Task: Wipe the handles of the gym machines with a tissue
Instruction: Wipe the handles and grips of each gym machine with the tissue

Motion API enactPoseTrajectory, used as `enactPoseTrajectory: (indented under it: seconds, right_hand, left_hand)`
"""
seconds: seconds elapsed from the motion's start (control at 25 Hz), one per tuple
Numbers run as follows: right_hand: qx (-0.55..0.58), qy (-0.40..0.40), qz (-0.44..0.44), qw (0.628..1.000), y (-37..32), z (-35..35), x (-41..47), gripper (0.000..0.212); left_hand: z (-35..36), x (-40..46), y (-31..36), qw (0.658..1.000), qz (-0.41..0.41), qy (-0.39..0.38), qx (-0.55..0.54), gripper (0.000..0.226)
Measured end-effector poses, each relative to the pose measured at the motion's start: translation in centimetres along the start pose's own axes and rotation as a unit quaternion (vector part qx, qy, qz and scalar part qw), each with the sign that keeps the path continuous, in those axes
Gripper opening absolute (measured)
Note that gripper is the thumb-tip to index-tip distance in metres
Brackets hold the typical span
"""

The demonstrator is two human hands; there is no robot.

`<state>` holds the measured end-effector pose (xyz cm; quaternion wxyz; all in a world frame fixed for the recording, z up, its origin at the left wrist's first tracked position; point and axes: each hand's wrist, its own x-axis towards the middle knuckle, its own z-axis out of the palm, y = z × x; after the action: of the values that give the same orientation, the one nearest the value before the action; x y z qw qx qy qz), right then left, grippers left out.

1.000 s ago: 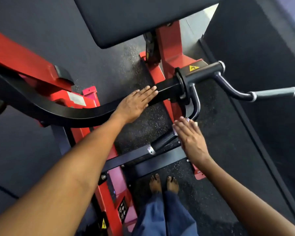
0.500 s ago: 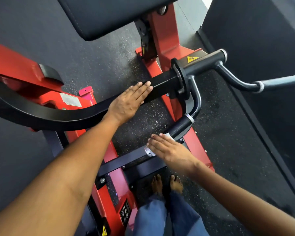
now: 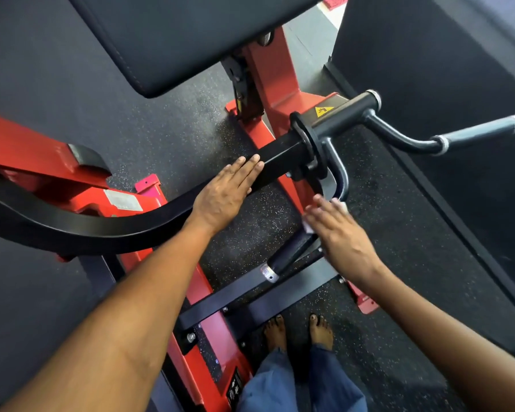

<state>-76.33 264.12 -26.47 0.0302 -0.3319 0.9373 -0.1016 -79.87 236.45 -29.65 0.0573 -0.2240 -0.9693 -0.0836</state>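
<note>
Handle [image 3: 292, 251]: right hand [image 3: 339, 233], fingers flat, pressing tissue [image 3: 309, 226], sliding back up from its end cap; left hand [image 3: 223, 197] flat, bracing black arm [image 3: 101, 227]. Wiping ongoing.

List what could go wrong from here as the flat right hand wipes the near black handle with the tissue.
1. The white tissue is only pressed under the right hand, not gripped, so it may slip off the near black handle grip.
2. The left hand rests on the curved black lever arm; if the arm pivots, balance may go.
3. The person's bare feet are close beside the steel base frame.
</note>
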Motion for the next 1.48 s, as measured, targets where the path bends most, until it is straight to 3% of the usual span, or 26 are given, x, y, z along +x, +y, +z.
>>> enactPoseTrajectory:
  seconds: [0.08, 0.12, 0.24, 0.28, 0.4, 0.48, 0.64, 0.68, 0.8, 0.84, 0.88, 1.0, 1.04, 1.2, 1.24, 1.4, 1.48]
  right_hand:
    - [-0.005, 0.021, 0.079, 0.997, -1.1, -0.1, -0.4, 0.053]
    - [-0.006, 0.006, 0.055, 0.998, -2.9, 0.4, -0.8, 0.054]
    - [-0.008, -0.049, -0.152, 0.987, -5.3, 0.8, -1.7, 0.057]
    - [-0.004, -0.054, -0.155, 0.986, -4.0, 0.2, -1.2, 0.058]
    - [-0.014, -0.001, 0.034, 0.999, -0.2, -0.9, 0.0, 0.053]
    - [-0.024, 0.005, 0.077, 0.997, -2.1, -0.1, -0.3, 0.054]
    - [-0.011, -0.056, -0.143, 0.988, -5.7, 1.0, -1.4, 0.054]
    - [-0.006, -0.06, -0.127, 0.99, -4.5, 0.7, -0.9, 0.051]
    - [-0.015, -0.002, 0.071, 0.997, -1.6, -0.3, 0.5, 0.047]
    - [-0.022, 0.003, 0.094, 0.995, -2.2, -0.1, 0.3, 0.049]
    - [-0.019, -0.013, 0.075, 0.997, -3.6, 0.4, 0.0, 0.05]
    - [0.004, -0.064, -0.128, 0.99, -6.7, 1.4, -1.5, 0.048]
    - [0.002, -0.068, -0.14, 0.988, -5.7, 0.9, -1.2, 0.047]
    - [-0.018, -0.006, 0.11, 0.994, -2.1, -0.6, 0.6, 0.049]
    - [-0.012, -0.012, 0.118, 0.993, -3.3, -0.2, 0.6, 0.049]
    - [0.033, -0.107, -0.11, 0.988, -7.1, 0.9, -0.5, 0.041]
    - [0.019, -0.08, -0.045, 0.996, -3.9, 0.4, 0.3, 0.044]
  left_hand:
    - [-0.1, 0.1, 0.1, 1.0, -0.005, -0.01, -0.009, 0.052]
    - [-0.2, 0.2, 0.2, 1.0, -0.009, -0.017, -0.016, 0.054]
    - [-1.0, 0.6, -0.4, 0.998, -0.007, -0.053, -0.03, 0.057]
    - [-1.2, 0.8, -0.9, 0.997, 0.009, -0.068, -0.028, 0.058]
    - [-1.2, 0.7, -2.2, 0.995, 0.049, -0.08, -0.035, 0.059]
    - [-0.9, 0.2, -2.5, 0.996, 0.05, -0.069, -0.034, 0.059]
    - [-0.7, 0.3, -2.5, 0.995, 0.072, -0.066, -0.006, 0.058]
    - [-0.7, 0.2, -2.4, 0.995, 0.071, -0.068, -0.004, 0.058]
    - [-0.3, 0.0, -2.5, 0.996, 0.067, -0.067, -0.005, 0.057]
    - [-0.3, -0.1, -2.4, 0.996, 0.065, -0.066, -0.007, 0.057]
    - [-0.2, -0.1, -2.4, 0.996, 0.064, -0.064, -0.009, 0.057]
    - [-0.3, 0.2, -2.6, 0.996, 0.061, -0.067, -0.019, 0.057]
    - [-0.3, 0.2, -2.5, 0.996, 0.059, -0.067, -0.022, 0.057]
    - [-0.1, 0.0, -2.5, 0.996, 0.057, -0.067, -0.02, 0.057]
    - [-0.1, -0.1, -2.5, 0.996, 0.057, -0.065, -0.018, 0.057]
    - [-0.2, 0.0, -2.5, 0.996, 0.055, -0.064, -0.013, 0.057]
    - [-0.3, 0.0, -2.5, 0.996, 0.056, -0.062, -0.016, 0.057]
